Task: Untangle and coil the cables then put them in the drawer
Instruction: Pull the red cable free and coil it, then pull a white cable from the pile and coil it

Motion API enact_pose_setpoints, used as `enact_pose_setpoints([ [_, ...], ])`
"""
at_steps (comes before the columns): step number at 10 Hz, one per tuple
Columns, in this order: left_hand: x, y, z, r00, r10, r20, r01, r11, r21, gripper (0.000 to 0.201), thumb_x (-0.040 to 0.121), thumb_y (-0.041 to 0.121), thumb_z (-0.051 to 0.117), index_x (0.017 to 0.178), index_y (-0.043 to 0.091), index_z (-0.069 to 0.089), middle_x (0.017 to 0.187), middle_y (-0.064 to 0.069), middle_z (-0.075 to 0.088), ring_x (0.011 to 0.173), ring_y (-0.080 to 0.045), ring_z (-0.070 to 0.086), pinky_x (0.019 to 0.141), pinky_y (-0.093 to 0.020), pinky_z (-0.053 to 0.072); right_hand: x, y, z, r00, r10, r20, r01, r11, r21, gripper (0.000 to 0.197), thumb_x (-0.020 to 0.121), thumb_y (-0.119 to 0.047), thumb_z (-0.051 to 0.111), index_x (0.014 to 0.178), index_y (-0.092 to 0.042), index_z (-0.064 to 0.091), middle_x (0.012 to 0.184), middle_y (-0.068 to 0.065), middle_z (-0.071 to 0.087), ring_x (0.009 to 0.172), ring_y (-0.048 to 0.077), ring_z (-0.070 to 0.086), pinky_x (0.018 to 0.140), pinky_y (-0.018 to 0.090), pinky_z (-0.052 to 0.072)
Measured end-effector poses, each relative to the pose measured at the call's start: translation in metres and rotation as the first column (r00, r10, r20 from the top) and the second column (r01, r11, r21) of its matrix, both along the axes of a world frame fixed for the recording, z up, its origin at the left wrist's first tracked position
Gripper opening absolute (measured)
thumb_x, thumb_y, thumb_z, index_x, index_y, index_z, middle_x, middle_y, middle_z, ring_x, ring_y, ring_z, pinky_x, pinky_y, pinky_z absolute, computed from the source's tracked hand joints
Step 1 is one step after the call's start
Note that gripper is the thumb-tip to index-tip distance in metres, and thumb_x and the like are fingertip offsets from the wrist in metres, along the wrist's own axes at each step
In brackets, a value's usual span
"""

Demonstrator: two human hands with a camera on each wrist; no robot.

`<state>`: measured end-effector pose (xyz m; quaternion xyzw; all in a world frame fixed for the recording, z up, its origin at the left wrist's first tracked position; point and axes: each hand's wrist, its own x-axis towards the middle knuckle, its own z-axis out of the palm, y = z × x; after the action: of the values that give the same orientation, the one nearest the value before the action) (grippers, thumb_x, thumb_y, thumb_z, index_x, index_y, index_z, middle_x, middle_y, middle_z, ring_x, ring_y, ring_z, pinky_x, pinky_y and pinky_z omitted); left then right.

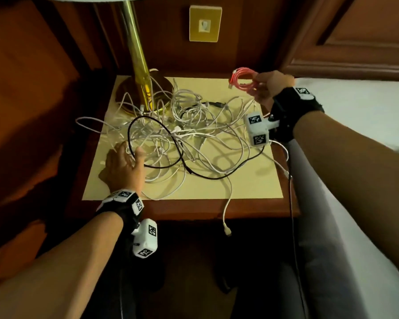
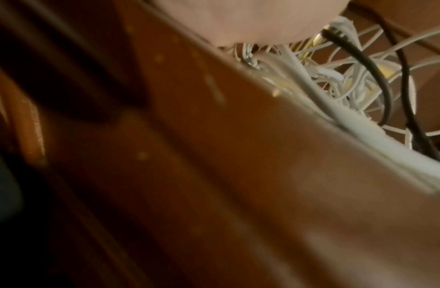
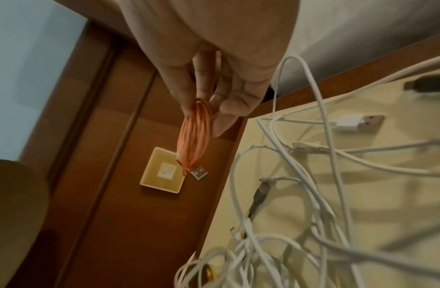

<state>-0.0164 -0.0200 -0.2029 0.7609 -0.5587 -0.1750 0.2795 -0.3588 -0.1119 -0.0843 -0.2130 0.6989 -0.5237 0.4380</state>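
A tangle of white cables with a black cable looped through it covers the cream top of the nightstand. My left hand rests on the tangle's left side, fingers spread among the white strands. My right hand is raised over the back right corner and pinches a coiled orange-pink cable, whose USB plug hangs free. No drawer shows in any view.
A brass lamp stands at the back left of the nightstand with cables round its base. A wall switch plate sits behind. One white cable end dangles over the front edge. A white bed lies to the right.
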Motion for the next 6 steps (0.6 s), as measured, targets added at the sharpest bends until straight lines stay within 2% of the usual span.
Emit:
enact_pose_setpoints([
  [1,0.001,-0.005,-0.006,0.996,-0.011,0.086,0.010,1.000,0.006,0.071,0.087,0.061,0.019,0.141,0.020,0.042,0.147,-0.009,0.041,0.138,-0.026,0.032,0.104,-0.054,0.024,-0.016,-0.030,-0.021,1.000,0.012,-0.022,-0.010,0.996,0.087,0.009,0.083,-0.015,0.065,0.088,-0.007,0.068,0.072,0.006,0.070,0.058,0.019,0.069,0.044,0.021,0.038],
  [2,0.001,-0.007,-0.010,0.991,-0.005,0.134,0.005,1.000,0.002,0.071,0.088,0.062,0.018,0.139,0.021,0.042,0.148,-0.007,0.040,0.138,-0.025,0.031,0.104,-0.054,0.023,-0.026,-0.052,-0.040,1.000,0.027,-0.012,-0.026,0.995,0.097,0.011,0.090,-0.016,0.060,0.083,-0.011,0.066,0.067,0.003,0.070,0.056,0.016,0.068,0.047,0.021,0.045],
  [3,-0.001,-0.007,-0.014,0.987,-0.005,0.160,0.004,1.000,0.007,0.070,0.087,0.063,0.017,0.138,0.022,0.043,0.148,-0.005,0.039,0.137,-0.025,0.031,0.103,-0.053,0.024,-0.037,-0.065,-0.059,1.000,0.007,-0.024,-0.005,0.996,0.088,0.011,0.093,-0.014,0.058,0.083,-0.011,0.063,0.071,0.004,0.071,0.064,0.018,0.070,0.061,0.028,0.055],
  [4,-0.002,-0.008,-0.013,0.987,-0.001,0.163,0.001,1.000,0.001,0.070,0.087,0.063,0.017,0.136,0.022,0.044,0.146,-0.007,0.041,0.135,-0.027,0.032,0.102,-0.053,0.025,-0.034,-0.062,-0.065,0.999,0.041,-0.002,-0.040,0.998,0.057,0.009,0.092,-0.011,0.057,0.100,-0.014,0.057,0.112,0.005,0.064,0.094,0.016,0.068,0.070,0.026,0.058],
  [5,-0.002,-0.007,-0.011,0.988,0.002,0.157,-0.001,1.000,-0.008,0.065,0.087,0.060,0.020,0.132,0.022,0.046,0.143,-0.007,0.043,0.134,-0.028,0.035,0.101,-0.054,0.026,-0.027,-0.049,-0.059,0.981,0.081,-0.175,-0.062,0.992,0.112,0.015,0.096,-0.010,0.051,0.108,-0.006,0.058,0.110,0.008,0.064,0.081,0.011,0.067,0.066,0.019,0.050],
  [6,-0.003,-0.007,-0.011,0.987,0.008,0.159,-0.006,1.000,-0.008,0.065,0.085,0.060,0.020,0.129,0.022,0.048,0.140,-0.009,0.046,0.131,-0.029,0.037,0.100,-0.053,0.028,-0.018,-0.027,-0.035,0.793,0.231,-0.563,-0.103,0.963,0.250,0.030,0.094,-0.014,0.053,0.122,-0.006,0.059,0.121,0.009,0.063,0.099,0.026,0.063,0.078,0.026,0.048],
])
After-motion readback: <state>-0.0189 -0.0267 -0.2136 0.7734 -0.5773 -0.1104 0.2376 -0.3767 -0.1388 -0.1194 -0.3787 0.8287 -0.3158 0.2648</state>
